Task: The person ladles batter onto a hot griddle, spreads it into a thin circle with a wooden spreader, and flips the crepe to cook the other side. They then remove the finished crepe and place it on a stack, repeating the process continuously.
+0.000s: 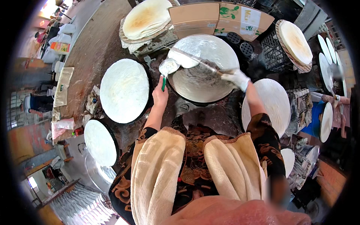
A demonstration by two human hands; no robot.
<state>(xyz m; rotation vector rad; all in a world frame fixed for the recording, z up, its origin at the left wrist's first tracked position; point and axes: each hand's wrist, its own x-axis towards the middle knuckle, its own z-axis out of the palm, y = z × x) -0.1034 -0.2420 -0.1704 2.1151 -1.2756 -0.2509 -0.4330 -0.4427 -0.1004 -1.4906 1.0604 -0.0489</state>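
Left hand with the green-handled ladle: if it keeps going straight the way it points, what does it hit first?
Probably the left rim of the round griddle; the left hand points up-frame and the ladle already hangs there. Depth is uncertain.

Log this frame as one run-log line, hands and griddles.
left hand: holds green-handled ladle of batter | right hand: gloved, long spreader stick over centre griddle | side griddles: covered white

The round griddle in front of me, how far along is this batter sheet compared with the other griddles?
Done: the left griddle and lower-left griddle carry full white sheets, and finished sheets are stacked on a tray. In hand: the left hand holds a ladle of batter while the gloved right hand draws a long spreader across the centre griddle. Left: most of it looks only thinly smeared.
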